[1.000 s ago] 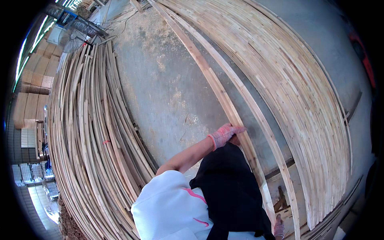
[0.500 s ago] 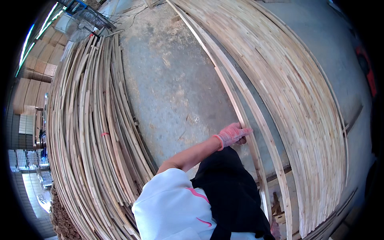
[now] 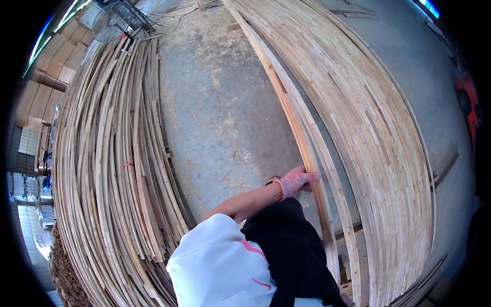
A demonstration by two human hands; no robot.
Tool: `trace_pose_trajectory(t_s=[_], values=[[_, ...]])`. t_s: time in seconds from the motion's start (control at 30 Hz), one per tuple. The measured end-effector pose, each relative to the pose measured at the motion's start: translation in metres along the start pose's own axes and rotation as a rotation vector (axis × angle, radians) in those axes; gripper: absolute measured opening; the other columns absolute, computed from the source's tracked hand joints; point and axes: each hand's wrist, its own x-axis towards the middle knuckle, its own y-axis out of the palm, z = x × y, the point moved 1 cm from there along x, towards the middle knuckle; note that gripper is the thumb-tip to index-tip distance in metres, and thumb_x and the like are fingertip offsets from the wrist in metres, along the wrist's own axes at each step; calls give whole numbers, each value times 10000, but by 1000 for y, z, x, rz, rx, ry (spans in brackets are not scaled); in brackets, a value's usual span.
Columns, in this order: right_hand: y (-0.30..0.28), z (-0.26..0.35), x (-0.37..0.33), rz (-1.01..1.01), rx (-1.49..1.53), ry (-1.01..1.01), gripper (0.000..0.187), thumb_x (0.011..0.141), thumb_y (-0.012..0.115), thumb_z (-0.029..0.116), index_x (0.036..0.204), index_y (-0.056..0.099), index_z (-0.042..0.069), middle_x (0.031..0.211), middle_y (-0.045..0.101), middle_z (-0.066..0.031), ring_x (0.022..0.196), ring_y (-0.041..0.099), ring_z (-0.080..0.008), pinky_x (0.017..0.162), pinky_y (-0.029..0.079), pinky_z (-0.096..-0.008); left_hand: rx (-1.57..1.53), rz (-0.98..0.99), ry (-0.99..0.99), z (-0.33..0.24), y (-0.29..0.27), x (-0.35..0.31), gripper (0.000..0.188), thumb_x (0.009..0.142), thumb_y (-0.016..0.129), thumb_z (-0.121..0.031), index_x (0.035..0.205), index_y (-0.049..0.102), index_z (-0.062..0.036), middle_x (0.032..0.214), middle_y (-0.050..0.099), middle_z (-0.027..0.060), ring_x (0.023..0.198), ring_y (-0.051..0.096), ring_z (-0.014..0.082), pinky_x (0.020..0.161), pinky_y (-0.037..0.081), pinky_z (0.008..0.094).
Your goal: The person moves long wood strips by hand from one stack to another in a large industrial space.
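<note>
My left hand [image 3: 295,181], in a pink knit glove, is closed around the near edge of a long wooden strip [image 3: 292,115]. This strip runs from the far end of the stack down past my legs, and its side shows orange-brown. Just right of it lies a second, paler strip [image 3: 327,159], with a narrow gap between them. Only a sliver of pink glove from my right hand [image 3: 348,300] shows at the lower edge, beside the near ends of the strips; its fingers are hidden.
A broad layer of pale strips [image 3: 381,174] spreads along my right. On my left lies a big pile of loose strips [image 3: 105,153] with a red tie. Between them is concrete floor [image 3: 220,112] with sawdust. A fan [image 3: 108,24] stands far left, a red machine [image 3: 466,100] far right.
The held strip now shows an orange-brown side where it looked pale before. My left hand stays closed on it, slightly lower in view. The whole view has shifted a little.
</note>
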Motion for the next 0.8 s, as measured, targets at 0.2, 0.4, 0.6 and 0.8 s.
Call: trace_pose_trajectory(t_s=[0.2, 0.4, 0.6, 0.8], values=[[-6, 6, -1, -38, -15, -33, 738, 806, 512, 641, 1158, 564, -6, 983, 631, -178, 887, 600, -302, 723, 501, -402, -26, 9, -25, 19, 10, -1, 376, 779, 728, -190, 1082, 542, -69, 960, 621, 46, 838, 616, 181, 728, 518, 336], [-11, 10, 2, -66, -18, -61, 733, 809, 509, 637, 1154, 569, -8, 985, 633, -182, 892, 600, -311, 738, 496, -405, -3, -2, -51, 13, 18, -5, 363, 779, 727, -188, 1079, 565, -62, 939, 622, 40, 818, 602, 167, 715, 507, 311], [-14, 18, 5, -99, -19, -82, 729, 812, 506, 633, 1150, 575, -9, 986, 635, -187, 896, 599, -319, 753, 490, -408, 55, -22, -88, 13, 20, -9, 354, 775, 723, -223, 1052, 592, -47, 914, 630, 55, 831, 611, 186, 726, 511, 311], [-8, 35, 12, -136, -9, -87, 725, 815, 503, 630, 1147, 580, -11, 987, 638, -191, 901, 599, -328, 768, 484, -411, 100, 28, -129, 31, 13, -3, 338, 796, 692, -318, 984, 612, -49, 875, 632, 65, 776, 602, 163, 684, 489, 298]])
